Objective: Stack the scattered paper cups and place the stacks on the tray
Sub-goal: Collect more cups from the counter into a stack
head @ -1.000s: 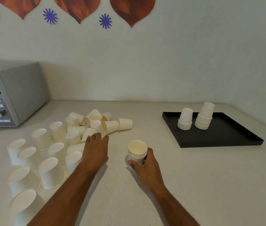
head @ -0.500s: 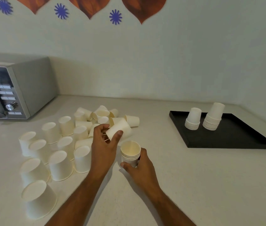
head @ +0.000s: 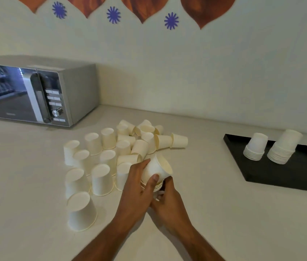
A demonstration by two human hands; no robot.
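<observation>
A pale stone worktop (head: 214, 213) is carrying a silver microwave (head: 35, 95) at its back left and a black rectangular tray (head: 290, 174) at its right edge, holding two upturned cup stacks (head: 270, 148). Scattered white paper cups (head: 111, 153) are lying mid-worktop. The left hand (head: 137, 189) is gripping a tilted white paper cup (head: 156, 169) over a short cup stack (head: 157, 187), which the right hand (head: 169, 200) is clasping.

Scattered cups (head: 109, 157) crowd the counter (head: 196, 185) left of centre, some upside down, some on their sides, packed close with little gap between. Microwave (head: 35, 95) blocks the far left against the wall. Tray (head: 284, 172) sits right, two stacks (head: 273, 147) at its far end; its near half is bare. Open counter lies between cups and tray.
</observation>
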